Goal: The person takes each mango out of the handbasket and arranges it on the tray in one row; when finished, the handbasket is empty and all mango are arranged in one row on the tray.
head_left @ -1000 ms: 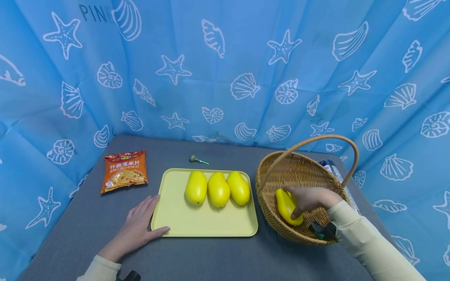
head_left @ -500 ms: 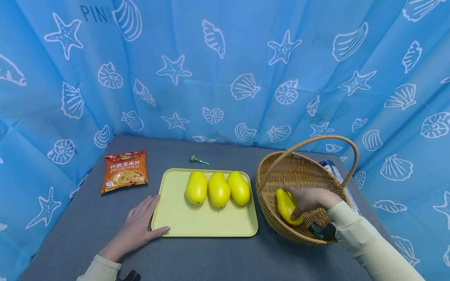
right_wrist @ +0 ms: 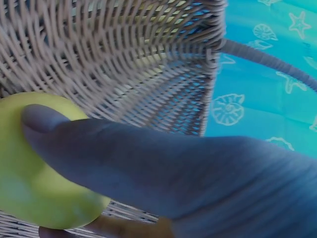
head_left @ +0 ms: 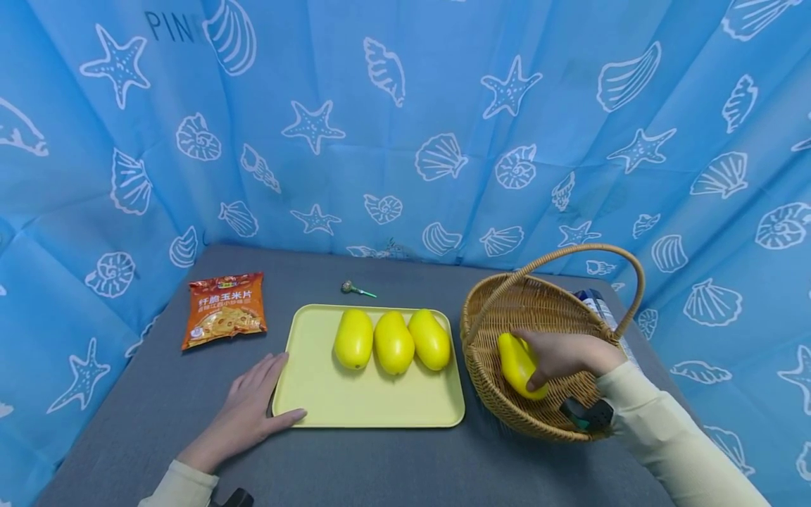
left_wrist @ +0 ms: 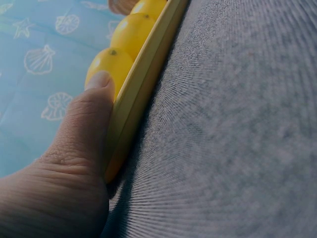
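My right hand (head_left: 557, 354) reaches into the wicker basket (head_left: 484, 387) and grips a yellow mango (head_left: 516, 362). In the right wrist view the thumb presses on that mango (right_wrist: 29, 178), with fingertips showing under it. My left hand (head_left: 250, 408) lies at the near left corner of the pale yellow tray (head_left: 367, 408), fingers extended along its left side and thumb over the front corner. Three yellow mangoes stand side by side on the tray's far half: a left one (head_left: 354, 339), a middle one (head_left: 394, 343) and a right one (head_left: 431, 339).
An orange snack bag (head_left: 226, 310) lies left of the tray. Behind the tray is a small green-stemmed object (head_left: 357, 289). A blue-and-white item (head_left: 592, 299) is partly hidden behind the basket, whose tall handle (head_left: 589, 248) arches above it. A blue curtain (head_left: 405, 176) hangs behind the table.
In the basket, my right hand and the gripped mango have shifted slightly up and to the right. My left hand, the tray and its mangoes stay put.
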`<state>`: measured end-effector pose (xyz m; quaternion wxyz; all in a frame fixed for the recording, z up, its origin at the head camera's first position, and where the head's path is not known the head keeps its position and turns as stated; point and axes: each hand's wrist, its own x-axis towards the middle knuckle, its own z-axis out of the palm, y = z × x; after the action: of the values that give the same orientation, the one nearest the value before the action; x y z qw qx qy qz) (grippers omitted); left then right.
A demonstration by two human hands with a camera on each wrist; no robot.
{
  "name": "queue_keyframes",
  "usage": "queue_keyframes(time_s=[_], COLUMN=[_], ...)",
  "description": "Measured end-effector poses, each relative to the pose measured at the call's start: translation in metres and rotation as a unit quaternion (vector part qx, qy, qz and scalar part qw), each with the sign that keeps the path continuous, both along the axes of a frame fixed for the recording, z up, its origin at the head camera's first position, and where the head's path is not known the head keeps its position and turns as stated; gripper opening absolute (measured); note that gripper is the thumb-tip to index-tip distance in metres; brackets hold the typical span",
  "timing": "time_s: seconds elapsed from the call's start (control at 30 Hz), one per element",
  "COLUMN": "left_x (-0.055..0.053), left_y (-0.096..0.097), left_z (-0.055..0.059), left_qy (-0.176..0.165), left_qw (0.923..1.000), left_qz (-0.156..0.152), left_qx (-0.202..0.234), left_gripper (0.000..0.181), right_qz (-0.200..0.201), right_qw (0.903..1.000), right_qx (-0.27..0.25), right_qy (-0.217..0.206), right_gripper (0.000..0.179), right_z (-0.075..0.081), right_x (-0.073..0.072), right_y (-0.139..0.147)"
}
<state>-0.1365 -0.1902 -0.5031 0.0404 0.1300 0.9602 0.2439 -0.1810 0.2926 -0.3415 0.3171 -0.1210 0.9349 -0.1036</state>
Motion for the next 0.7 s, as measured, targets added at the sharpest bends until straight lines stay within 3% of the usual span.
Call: queue_keyframes(time_s=[0.2, 0.7], left_x=[0.0, 0.0], left_y=[0.0, 0.0], left_z=[0.0, 0.001], left_qy=[0.0, -0.001], left_qw=[1.0, 1.0], left_qz=[-0.001, -0.003], left_qx=[-0.001, -0.001], left_gripper=[0.109, 0.108], right_qz=[0.007, 0.014], right_qw=[0.9997, 0.9959], right_qx=[-0.01, -0.053], right_qy=[0.023, 0.071], right_gripper=[0.104, 0.101], right_z=[0.014, 0.052], right_x=[0.007, 0.041], right_y=[-0.002, -0.01])
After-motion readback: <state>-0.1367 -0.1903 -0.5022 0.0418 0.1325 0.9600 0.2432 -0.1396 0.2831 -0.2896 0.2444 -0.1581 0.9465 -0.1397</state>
